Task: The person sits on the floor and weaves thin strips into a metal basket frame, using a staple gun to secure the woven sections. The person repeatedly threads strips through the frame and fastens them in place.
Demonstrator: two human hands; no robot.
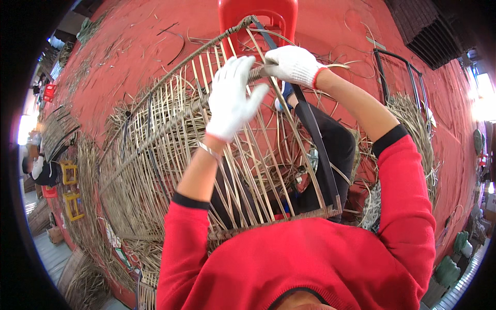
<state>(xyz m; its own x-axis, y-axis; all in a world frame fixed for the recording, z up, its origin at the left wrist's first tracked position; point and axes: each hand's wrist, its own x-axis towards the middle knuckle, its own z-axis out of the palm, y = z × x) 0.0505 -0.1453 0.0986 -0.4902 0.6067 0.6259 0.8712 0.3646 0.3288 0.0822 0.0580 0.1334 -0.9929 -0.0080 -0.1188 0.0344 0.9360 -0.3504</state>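
White-gloved right hand (pixel 293 65) grips the woven tan rattan frame's (pixel 170 139) top rim; left hand (pixel 233 98) (fingers spread) rests on its strands.

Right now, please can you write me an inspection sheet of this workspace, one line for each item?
Surface: red floor, strewn with loose cane strips.
Job's things: half-woven cane frame on dark metal bars; its woven top rim is under both hands.
Clutter: cane bundles at right; red plastic stool behind the frame.
Hands: left hand in a white glove, fingers spread on the canes; right hand gloved, closed on the rim.
Cables: nothing seen.
Surroundings: another person at far left; yellow frames.
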